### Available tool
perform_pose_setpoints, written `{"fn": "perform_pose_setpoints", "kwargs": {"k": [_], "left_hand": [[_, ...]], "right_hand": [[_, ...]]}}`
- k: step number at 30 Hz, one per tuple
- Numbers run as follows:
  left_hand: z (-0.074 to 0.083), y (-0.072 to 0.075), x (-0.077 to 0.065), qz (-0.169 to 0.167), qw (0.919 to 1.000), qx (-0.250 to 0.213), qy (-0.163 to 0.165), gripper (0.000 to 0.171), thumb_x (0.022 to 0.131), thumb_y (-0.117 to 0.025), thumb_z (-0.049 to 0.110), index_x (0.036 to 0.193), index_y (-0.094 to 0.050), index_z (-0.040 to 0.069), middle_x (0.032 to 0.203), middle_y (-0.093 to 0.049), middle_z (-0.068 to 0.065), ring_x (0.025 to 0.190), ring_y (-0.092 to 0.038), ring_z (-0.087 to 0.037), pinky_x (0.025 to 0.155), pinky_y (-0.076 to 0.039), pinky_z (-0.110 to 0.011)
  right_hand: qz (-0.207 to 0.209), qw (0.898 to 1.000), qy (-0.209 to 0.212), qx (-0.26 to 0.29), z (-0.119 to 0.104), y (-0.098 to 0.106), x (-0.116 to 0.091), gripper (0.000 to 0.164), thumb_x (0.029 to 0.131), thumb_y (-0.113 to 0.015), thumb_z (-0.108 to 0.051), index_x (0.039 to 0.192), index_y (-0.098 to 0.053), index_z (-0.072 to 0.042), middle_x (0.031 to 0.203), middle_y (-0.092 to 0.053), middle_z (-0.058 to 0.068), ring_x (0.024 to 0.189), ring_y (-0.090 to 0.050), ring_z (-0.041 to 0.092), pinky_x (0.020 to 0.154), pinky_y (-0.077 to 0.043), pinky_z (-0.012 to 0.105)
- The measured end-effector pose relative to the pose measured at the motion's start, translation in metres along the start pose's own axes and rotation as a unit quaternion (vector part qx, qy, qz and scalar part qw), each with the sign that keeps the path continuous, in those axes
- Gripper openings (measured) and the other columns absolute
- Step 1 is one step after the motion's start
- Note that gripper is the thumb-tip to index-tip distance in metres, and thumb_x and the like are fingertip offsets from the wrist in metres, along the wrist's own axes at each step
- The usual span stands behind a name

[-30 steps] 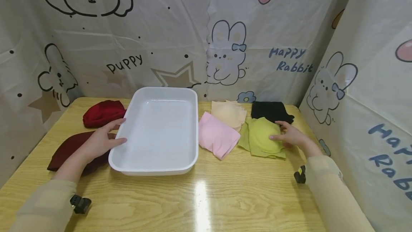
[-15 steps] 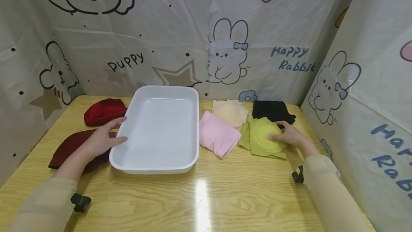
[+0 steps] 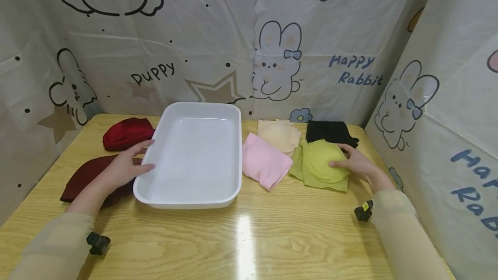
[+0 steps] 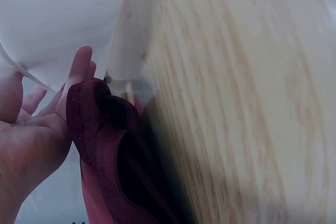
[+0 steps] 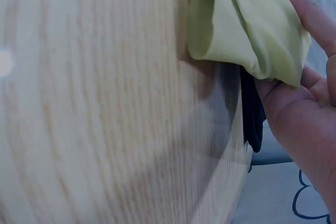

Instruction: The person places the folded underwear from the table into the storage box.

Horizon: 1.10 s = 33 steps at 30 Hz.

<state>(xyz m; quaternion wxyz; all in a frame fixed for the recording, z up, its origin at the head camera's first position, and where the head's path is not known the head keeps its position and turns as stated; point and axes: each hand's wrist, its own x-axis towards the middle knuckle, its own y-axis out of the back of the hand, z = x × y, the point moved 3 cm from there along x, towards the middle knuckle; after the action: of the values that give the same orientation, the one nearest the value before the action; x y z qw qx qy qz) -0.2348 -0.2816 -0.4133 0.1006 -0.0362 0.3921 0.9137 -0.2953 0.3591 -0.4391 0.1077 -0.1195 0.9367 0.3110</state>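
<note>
In the head view, my left hand (image 3: pixel 125 165) grips the left rim of a white rectangular tray (image 3: pixel 190 154), thumb over the edge and fingers outside it. The left wrist view shows a dark maroon garment (image 4: pixel 113 148) with stitched edges right beside that hand. Over on the right, my right hand (image 3: pixel 359 165) pinches the right side of a folded yellow-green garment (image 3: pixel 324 161) with a domed top. Its thumb lies on the upper face, and some fingers are hidden behind the cloth. A folded black cloth (image 3: pixel 330 133) lies just behind the garment.
A folded pink cloth (image 3: pixel 266 163) and a beige garment (image 3: pixel 278 135) lie between tray and yellow-green garment. A bright red garment (image 3: pixel 128 134) sits at the back left. Printed curtains (image 3: pixel 210 33) stand behind and beside the wooden table (image 3: pixel 186 245).
My right hand has moved slightly right, its fingers now farther behind the yellow-green garment, and the garment's domed top has shifted against it. My left hand keeps its grip on the tray.
</note>
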Motion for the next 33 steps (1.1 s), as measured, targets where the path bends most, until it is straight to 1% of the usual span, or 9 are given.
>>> {"fn": "perform_pose_setpoints", "kwargs": {"k": [4,6,12,17,20,23,26,31,33], "left_hand": [[0.000,0.000,0.000,0.000,1.0000,-0.001,0.001,0.088,0.085,-0.068,0.041,0.152,-0.017,0.015,0.143,-0.032,-0.029,0.120,-0.045,-0.049,0.086,-0.052,-0.050],[0.001,0.000,0.000,0.000,1.0000,-0.002,0.001,0.088,0.085,-0.068,0.041,0.152,-0.017,0.015,0.143,-0.032,-0.029,0.120,-0.045,-0.049,0.086,-0.052,-0.050],[0.002,0.000,-0.001,-0.003,1.0000,-0.008,0.003,0.088,0.085,-0.068,0.041,0.152,-0.017,0.015,0.143,-0.031,-0.029,0.120,-0.045,-0.049,0.086,-0.052,-0.049],[0.001,0.001,-0.001,-0.004,1.0000,-0.006,0.004,0.089,0.084,-0.068,0.043,0.152,-0.016,0.016,0.143,-0.032,-0.028,0.120,-0.046,-0.048,0.087,-0.052,-0.050],[0.000,0.001,0.000,-0.005,1.0000,-0.007,0.005,0.090,0.084,-0.068,0.044,0.152,-0.016,0.017,0.143,-0.032,-0.028,0.120,-0.045,-0.047,0.088,-0.051,-0.050],[0.000,0.001,0.000,-0.005,0.9999,-0.008,0.004,0.090,0.084,-0.067,0.044,0.152,-0.016,0.017,0.143,-0.032,-0.027,0.121,-0.045,-0.047,0.088,-0.051,-0.050],[0.000,0.001,0.000,-0.005,0.9999,-0.010,0.004,0.089,0.084,-0.068,0.044,0.152,-0.016,0.017,0.143,-0.032,-0.027,0.121,-0.045,-0.047,0.087,-0.052,-0.050],[0.000,0.001,-0.001,-0.006,0.9998,-0.015,0.006,0.090,0.084,-0.068,0.043,0.152,-0.016,0.017,0.143,-0.031,-0.027,0.121,-0.045,-0.047,0.087,-0.052,-0.049],[0.000,0.001,-0.001,-0.005,0.9999,-0.015,0.004,0.089,0.084,-0.068,0.042,0.152,-0.016,0.016,0.143,-0.032,-0.027,0.121,-0.045,-0.047,0.087,-0.052,-0.049]], "right_hand": [[-0.003,1.000,0.005,0.027,0.000,0.002,-0.004,0.095,0.081,-0.075,-0.026,0.151,-0.013,-0.010,0.136,-0.031,0.031,0.117,-0.044,0.036,0.085,-0.050,0.033],[-0.005,0.998,0.005,0.058,-0.002,0.002,-0.007,0.093,0.082,-0.074,-0.023,0.152,-0.014,-0.014,0.134,-0.030,0.031,0.112,-0.047,0.032,0.083,-0.051,0.032],[-0.002,0.987,0.019,0.158,-0.010,0.007,-0.014,0.085,0.086,-0.069,-0.012,0.152,-0.017,-0.024,0.130,-0.027,0.023,0.091,-0.052,0.010,0.074,-0.050,0.024],[-0.022,0.981,0.041,0.190,-0.014,0.009,-0.018,0.081,0.087,-0.066,-0.004,0.150,-0.022,-0.028,0.120,-0.040,0.014,0.079,-0.054,0.005,0.062,-0.047,0.019],[-0.042,0.976,0.053,0.206,-0.016,0.009,-0.019,0.076,0.087,-0.064,-0.001,0.149,-0.026,-0.025,0.118,-0.047,0.007,0.082,-0.060,0.007,0.061,-0.050,0.019],[-0.062,0.971,0.060,0.222,-0.019,0.008,-0.020,0.072,0.089,-0.062,0.000,0.149,-0.026,-0.018,0.127,-0.043,-0.001,0.092,-0.062,0.008,0.068,-0.054,0.021],[-0.070,0.969,0.059,0.231,-0.021,0.009,-0.021,0.070,0.089,-0.061,-0.001,0.149,-0.026,-0.012,0.135,-0.035,-0.002,0.097,-0.062,0.008,0.074,-0.055,0.023],[-0.065,0.969,0.068,0.229,-0.027,0.011,-0.025,0.069,0.088,-0.063,-0.002,0.148,-0.030,-0.009,0.140,-0.034,0.000,0.092,-0.061,0.005,0.065,-0.053,0.017],[-0.066,0.967,0.078,0.232,-0.030,0.012,-0.027,0.068,0.088,-0.062,-0.002,0.147,-0.030,-0.009,0.141,-0.033,-0.001,0.093,-0.061,0.005,0.065,-0.052,0.017]]}}
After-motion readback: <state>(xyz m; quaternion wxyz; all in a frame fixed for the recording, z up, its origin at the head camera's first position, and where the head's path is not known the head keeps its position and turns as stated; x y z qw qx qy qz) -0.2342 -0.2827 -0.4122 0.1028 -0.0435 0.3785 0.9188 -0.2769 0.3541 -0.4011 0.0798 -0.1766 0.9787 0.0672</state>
